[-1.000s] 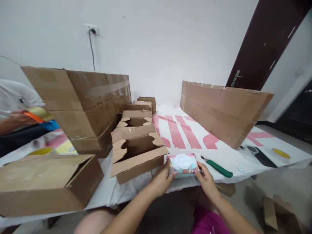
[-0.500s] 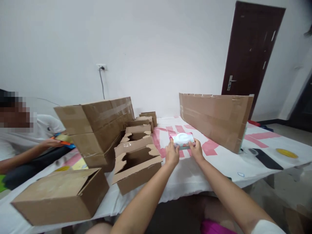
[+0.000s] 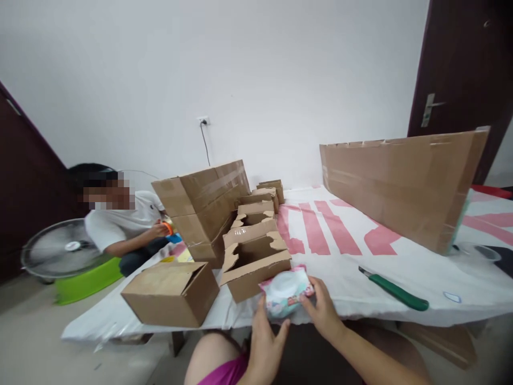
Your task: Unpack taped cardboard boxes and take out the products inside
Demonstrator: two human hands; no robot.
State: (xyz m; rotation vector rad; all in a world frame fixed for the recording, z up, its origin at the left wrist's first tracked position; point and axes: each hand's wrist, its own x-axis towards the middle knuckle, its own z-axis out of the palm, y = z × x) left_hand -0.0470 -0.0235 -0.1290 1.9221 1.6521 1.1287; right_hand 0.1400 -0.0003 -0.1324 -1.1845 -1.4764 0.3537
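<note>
A pack of wet wipes (image 3: 285, 289), pink and pale blue with a white lid, is held at the table's front edge, just in front of the nearest open box. My right hand (image 3: 324, 313) grips its right end between thumb and fingers. At the lower left corner, my left hand (image 3: 265, 337) supports the pack with thumb and fingers. The open cardboard box (image 3: 256, 272) has cut flaps and stands directly behind the pack. To the right of my hands, a green utility knife (image 3: 396, 291) lies with its blade end pointing away to the left.
A closed carton (image 3: 170, 294) sits at the front left. Several open boxes run back beside a tall cardboard wall (image 3: 208, 208). Another cardboard panel (image 3: 401, 187) stands at right. Beyond the left side, a person (image 3: 128, 224) holds something orange and blue near a fan (image 3: 64, 248).
The wipes came closer to me and lower, down to the table's front edge beside the box. My view swung left, bringing in the fan; the green knife now shows fully.
</note>
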